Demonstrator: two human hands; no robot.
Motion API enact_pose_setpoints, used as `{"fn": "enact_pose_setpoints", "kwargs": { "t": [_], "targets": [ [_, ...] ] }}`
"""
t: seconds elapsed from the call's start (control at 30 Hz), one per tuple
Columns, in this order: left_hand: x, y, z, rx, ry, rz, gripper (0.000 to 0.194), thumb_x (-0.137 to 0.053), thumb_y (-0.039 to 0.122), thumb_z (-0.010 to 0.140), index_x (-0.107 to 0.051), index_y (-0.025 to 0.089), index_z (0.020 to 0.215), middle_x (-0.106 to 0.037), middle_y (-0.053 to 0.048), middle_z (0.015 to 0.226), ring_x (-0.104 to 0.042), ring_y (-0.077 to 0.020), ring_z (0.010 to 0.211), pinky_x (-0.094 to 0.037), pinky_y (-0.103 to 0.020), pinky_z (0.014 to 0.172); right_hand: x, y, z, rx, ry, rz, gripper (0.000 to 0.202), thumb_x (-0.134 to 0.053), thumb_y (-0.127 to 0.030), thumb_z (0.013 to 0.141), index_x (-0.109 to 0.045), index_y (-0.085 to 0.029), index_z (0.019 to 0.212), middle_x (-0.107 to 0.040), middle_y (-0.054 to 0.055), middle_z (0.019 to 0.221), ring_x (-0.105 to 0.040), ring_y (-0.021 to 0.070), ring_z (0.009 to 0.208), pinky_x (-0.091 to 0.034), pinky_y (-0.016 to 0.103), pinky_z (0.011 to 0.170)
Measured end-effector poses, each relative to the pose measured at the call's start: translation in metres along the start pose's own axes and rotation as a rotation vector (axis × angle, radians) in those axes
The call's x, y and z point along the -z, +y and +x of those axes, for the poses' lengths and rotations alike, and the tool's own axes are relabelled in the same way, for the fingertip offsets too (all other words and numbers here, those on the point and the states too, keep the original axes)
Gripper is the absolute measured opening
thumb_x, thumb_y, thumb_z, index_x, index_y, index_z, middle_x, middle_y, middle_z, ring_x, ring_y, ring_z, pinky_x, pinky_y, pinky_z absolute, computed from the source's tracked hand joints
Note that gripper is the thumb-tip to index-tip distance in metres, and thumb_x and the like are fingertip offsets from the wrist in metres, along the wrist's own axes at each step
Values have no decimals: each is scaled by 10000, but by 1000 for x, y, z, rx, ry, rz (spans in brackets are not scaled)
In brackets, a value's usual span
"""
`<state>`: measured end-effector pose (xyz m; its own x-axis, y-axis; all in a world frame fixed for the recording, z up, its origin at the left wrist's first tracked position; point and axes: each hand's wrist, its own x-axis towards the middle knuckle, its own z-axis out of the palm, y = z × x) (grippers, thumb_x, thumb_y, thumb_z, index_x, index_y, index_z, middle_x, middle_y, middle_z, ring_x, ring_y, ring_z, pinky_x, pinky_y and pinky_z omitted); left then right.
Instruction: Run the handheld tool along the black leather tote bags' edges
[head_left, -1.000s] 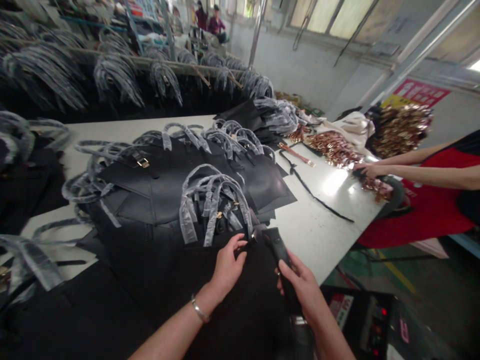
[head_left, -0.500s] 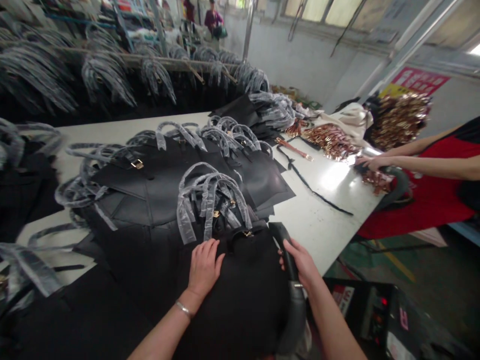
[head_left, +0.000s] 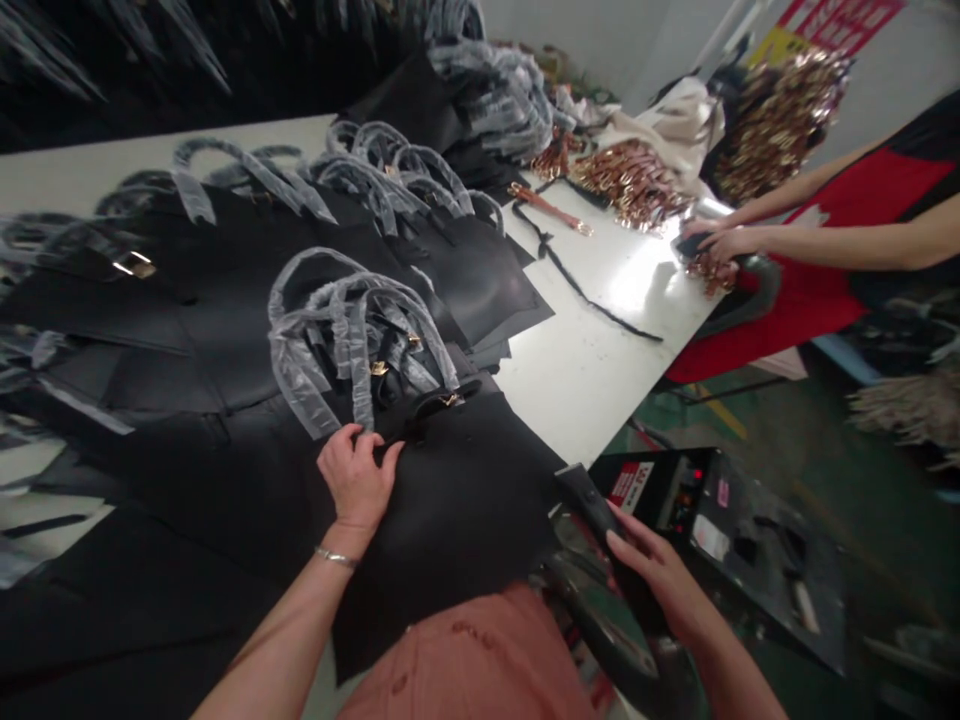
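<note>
A black leather bag panel (head_left: 457, 500) lies on top of the pile at the table's front edge. My left hand (head_left: 356, 480), with a silver bracelet at the wrist, has its fingers curled on the panel's upper left edge; the fingertips are partly hidden. Just beyond it, plastic-wrapped handles (head_left: 360, 330) with gold-coloured fittings stand in loops. In my right hand (head_left: 656, 570) is a black hose nozzle (head_left: 589, 500), held off the panel's right side, its flat tip pointing up and left. A thick dark hose (head_left: 600, 625) hangs below it.
More black panels with wrapped handles (head_left: 240, 175) cover the white table (head_left: 600, 370). A black cord (head_left: 592, 290) and brown straps (head_left: 630, 180) lie farther right. Across the table's right edge, a person in a red apron (head_left: 810, 260) works. A black machine (head_left: 690, 500) stands below.
The view has tilted down and turned right. My right hand has drawn the nozzle away from the panel, out to the right. My left hand's fingers, flatter before, are now curled at the panel's edge.
</note>
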<state>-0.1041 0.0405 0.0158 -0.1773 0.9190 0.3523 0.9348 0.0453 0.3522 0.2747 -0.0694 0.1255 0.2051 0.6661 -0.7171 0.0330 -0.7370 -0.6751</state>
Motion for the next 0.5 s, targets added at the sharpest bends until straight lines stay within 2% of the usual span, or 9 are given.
{"fn": "enact_pose_setpoints", "kwargs": {
  "t": [0.13, 0.2, 0.3, 0.4, 0.5],
  "targets": [
    [15, -6, 3, -54, 20, 0, 240, -644, 394, 871, -611, 166, 803, -551, -147, 1145, -518, -316, 1109, -351, -466, 966, 1, 24, -23, -12, 27, -1, 769, -772, -534, 711, -564, -220, 1381, -756, 65, 893, -669, 228, 669, -534, 332, 583],
    [24, -10, 4, -79, 24, -17, 229, -662, 376, 860, -600, 172, 778, -547, -135, 1160, -543, -300, 1079, -394, -438, 935, -3, 27, -26, 3, 42, -18, 759, -779, -548, 685, -602, -224, 1348, -766, 89, 1015, -702, 289, 843, -573, 370, 695],
    [38, -14, 2, -79, 11, -73, 179, -673, 329, 853, -590, 183, 790, -533, -114, 1153, -588, -250, 973, -467, -372, 854, -11, 27, -19, 49, 60, -57, 747, -768, -570, 672, -629, -227, 1321, -727, 90, 1200, -655, 340, 1099, -560, 398, 883],
    [50, -15, 0, 28, -14, -148, 150, -681, 255, 837, -574, 196, 925, -528, -95, 1129, -612, -226, 959, -499, -337, 832, -16, 30, 0, 106, 59, -96, 775, -761, -592, 656, -627, -221, 1323, -697, 87, 1267, -595, 361, 1217, -535, 402, 958],
    [57, -18, 7, 244, -129, -167, 409, -751, 239, 774, -518, 185, 1105, -588, -76, 1059, -635, -230, 950, -497, -321, 806, -20, 39, 25, 142, -13, -140, 864, -797, -593, 593, -602, -223, 1349, -741, 108, 1172, -623, 399, 1175, -580, 422, 888]
  ]
}}
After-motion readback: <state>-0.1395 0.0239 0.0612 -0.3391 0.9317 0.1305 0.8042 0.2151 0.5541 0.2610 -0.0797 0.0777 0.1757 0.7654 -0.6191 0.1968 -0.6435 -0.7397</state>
